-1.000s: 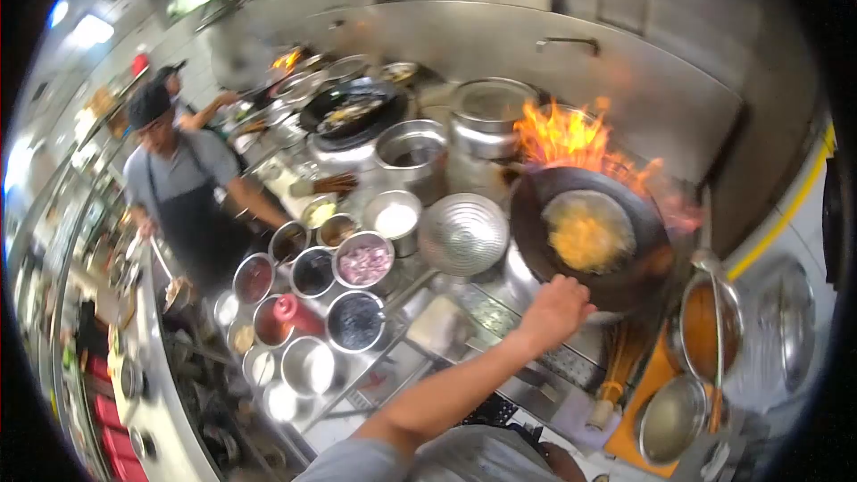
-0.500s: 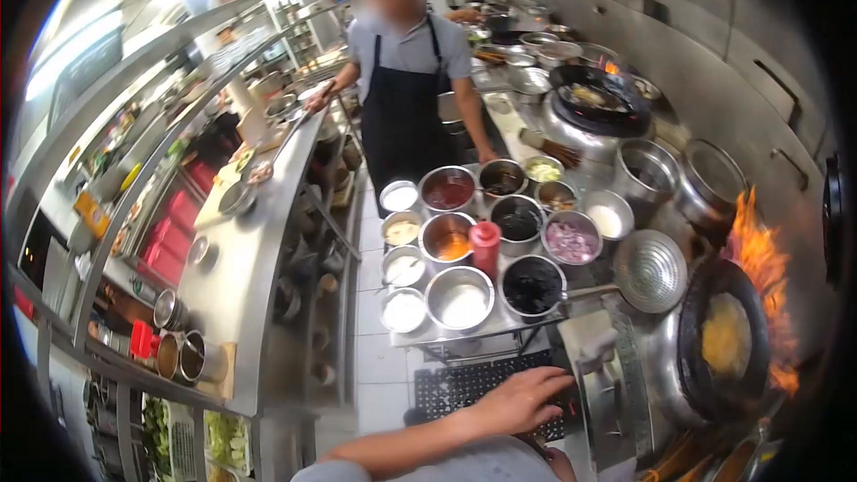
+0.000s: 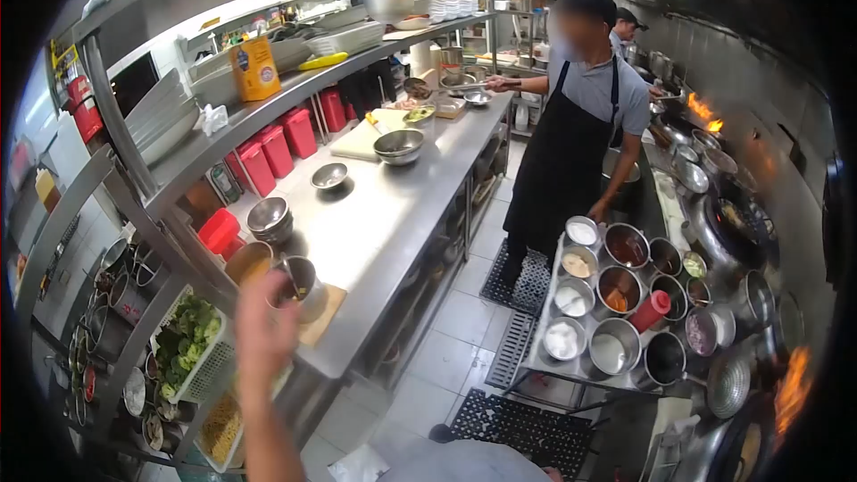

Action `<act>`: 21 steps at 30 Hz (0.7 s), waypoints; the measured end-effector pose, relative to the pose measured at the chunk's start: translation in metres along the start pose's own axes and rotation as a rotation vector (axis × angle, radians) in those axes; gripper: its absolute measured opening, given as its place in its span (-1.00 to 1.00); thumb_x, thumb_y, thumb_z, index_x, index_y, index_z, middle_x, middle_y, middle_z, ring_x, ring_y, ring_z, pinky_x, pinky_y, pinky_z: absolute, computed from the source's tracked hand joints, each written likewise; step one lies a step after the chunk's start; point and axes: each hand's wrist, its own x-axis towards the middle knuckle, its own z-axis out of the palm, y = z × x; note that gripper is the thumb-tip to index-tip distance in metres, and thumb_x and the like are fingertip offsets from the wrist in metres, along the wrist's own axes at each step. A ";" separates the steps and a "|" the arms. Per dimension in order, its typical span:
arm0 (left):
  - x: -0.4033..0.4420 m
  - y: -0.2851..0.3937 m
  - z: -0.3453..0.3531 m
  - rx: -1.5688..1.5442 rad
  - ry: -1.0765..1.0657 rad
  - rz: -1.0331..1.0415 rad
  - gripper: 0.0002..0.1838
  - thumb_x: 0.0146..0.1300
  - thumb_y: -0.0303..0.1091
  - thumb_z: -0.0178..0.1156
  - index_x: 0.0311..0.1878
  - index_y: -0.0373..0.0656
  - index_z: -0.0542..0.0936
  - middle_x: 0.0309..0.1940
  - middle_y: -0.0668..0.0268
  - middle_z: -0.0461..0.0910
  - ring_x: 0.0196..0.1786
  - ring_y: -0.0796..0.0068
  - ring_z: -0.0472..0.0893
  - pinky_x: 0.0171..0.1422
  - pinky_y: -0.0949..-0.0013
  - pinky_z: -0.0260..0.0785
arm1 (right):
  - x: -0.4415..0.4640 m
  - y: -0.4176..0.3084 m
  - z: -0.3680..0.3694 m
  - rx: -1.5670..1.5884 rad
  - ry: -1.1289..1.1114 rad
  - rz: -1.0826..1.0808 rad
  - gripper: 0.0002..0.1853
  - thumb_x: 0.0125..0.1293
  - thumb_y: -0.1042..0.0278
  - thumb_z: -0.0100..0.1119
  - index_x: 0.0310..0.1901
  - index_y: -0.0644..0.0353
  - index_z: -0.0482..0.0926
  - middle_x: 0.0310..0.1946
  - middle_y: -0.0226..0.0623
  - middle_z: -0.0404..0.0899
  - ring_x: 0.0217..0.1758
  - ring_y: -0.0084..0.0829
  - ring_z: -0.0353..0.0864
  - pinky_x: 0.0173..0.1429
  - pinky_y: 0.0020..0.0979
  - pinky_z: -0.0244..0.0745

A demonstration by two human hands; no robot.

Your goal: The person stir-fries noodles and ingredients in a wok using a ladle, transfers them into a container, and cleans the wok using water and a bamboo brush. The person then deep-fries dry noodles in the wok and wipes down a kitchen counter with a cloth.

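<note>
My left hand (image 3: 266,326), blurred by motion, is raised at the near end of the steel counter (image 3: 393,214). It overlaps the edge of a steel pot (image 3: 308,293) with a utensil in it, and whether they touch is unclear. Its fingers are too smeared to read. Beside that pot stands another pot (image 3: 248,261) with orange-brown contents, close to stacked steel bowls (image 3: 270,217) and a red container (image 3: 219,232). A wooden board (image 3: 323,317) lies under the pot with the utensil. My right hand is not visible.
A person in a dark apron (image 3: 558,156) stands in the aisle, holding a long-handled ladle over the counter. Sauce and ingredient pots fill a cart (image 3: 536,353) at the right. Flames (image 3: 792,390) rise beside a wok. Below left is a basket of greens (image 3: 192,344).
The view has swung left from the stove to the counter. My left hand has moved from beside the wok, past the cart, to the pots at the counter's near end.
</note>
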 end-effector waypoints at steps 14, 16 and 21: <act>0.225 -0.108 -0.142 -0.121 0.582 -0.098 -0.52 0.18 -0.14 0.29 0.02 -0.29 0.45 -0.54 0.24 0.51 -0.54 0.49 0.53 -0.40 0.38 0.40 | 0.044 -0.055 -0.003 -0.400 -0.037 0.005 -0.56 0.09 0.15 0.20 -0.06 0.27 0.64 -0.18 -0.11 0.68 -0.06 -0.23 0.65 0.06 -0.33 0.48; 0.226 -0.109 -0.138 -0.138 0.611 -0.052 -0.58 0.18 -0.15 0.29 -0.07 -0.26 0.45 -0.59 0.30 0.47 -0.61 0.55 0.48 -0.50 0.41 0.33 | 0.051 -0.048 0.002 -0.352 -0.168 0.055 -0.56 0.10 0.15 0.18 -0.04 0.26 0.64 -0.17 -0.08 0.67 -0.03 -0.21 0.64 0.08 -0.32 0.47; 0.224 -0.107 -0.135 -0.099 0.690 -0.015 -0.65 0.18 -0.16 0.29 -0.19 -0.23 0.44 -0.66 0.35 0.44 -0.68 0.58 0.44 -0.60 0.44 0.28 | 0.063 -0.092 0.007 -0.494 -0.206 -0.002 -0.58 0.10 0.18 0.17 -0.06 0.28 0.63 -0.18 -0.06 0.66 -0.04 -0.19 0.63 0.08 -0.30 0.47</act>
